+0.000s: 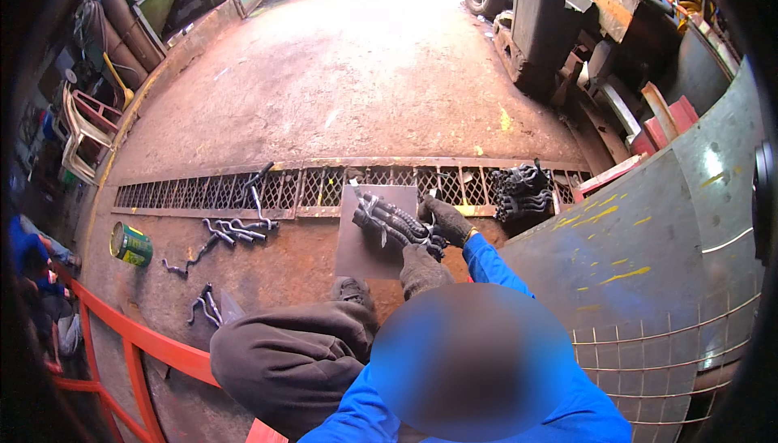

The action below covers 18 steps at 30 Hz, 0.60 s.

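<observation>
A bundle of dark, wavy bent metal rods [387, 218], wrapped with pale strips, lies on a flat grey metal sheet [352, 256] in front of me. My left hand [423, 271], in a dark glove, closes on the near right end of the bundle. Just beyond it my right hand [447, 221], gloved too, grips the same end from the far right side. Its fingertips are partly hidden, and a small pale piece shows beside them.
A second bundle of bent rods [523, 192] sits on the floor grating [320, 188] to the right. Loose bent rods [235, 231] and a green can [131, 245] lie to the left. A red rail [162, 344] runs at lower left; metal sheets [640, 256] and wire mesh [664, 370] stand at right.
</observation>
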Motion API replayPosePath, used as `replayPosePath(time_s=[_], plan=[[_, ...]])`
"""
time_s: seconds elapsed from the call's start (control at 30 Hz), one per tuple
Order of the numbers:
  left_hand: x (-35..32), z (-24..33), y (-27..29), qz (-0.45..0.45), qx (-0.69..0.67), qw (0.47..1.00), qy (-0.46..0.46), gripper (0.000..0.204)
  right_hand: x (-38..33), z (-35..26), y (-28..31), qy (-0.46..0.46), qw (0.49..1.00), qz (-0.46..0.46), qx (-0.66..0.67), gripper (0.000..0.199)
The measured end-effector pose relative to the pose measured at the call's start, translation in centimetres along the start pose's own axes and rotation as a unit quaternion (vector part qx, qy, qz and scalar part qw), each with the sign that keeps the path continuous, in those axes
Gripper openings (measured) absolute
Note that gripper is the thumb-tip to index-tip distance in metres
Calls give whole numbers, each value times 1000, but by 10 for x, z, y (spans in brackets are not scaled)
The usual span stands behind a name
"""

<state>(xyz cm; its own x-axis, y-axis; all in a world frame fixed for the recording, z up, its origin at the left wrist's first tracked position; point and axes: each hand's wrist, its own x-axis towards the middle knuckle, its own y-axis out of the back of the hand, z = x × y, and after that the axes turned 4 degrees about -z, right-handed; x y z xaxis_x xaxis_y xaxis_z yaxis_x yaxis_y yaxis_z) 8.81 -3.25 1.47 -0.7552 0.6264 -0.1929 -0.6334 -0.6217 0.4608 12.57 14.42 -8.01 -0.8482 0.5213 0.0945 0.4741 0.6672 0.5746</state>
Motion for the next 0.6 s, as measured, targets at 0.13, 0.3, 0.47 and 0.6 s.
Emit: replayPosePath(time_s=[0.13, 0.3, 0.47, 0.6], plan=[[4, 2, 3, 31, 64, 996, -52, 28, 3, -2, 0, -154, 932, 20, 328, 18], [-4, 6, -1, -3, 65, 998, 2, 27, -2, 4, -1, -176, 769, 43, 613, 32], [-3, -6, 5, -13, -27, 999, 33, 28, -2, -12, -7, -197, 769, 21, 608, 36], [-6, 12, 16, -22, 4, 999, 48, 29, -1, -15, -3, -176, 823, 4, 541, 46]])
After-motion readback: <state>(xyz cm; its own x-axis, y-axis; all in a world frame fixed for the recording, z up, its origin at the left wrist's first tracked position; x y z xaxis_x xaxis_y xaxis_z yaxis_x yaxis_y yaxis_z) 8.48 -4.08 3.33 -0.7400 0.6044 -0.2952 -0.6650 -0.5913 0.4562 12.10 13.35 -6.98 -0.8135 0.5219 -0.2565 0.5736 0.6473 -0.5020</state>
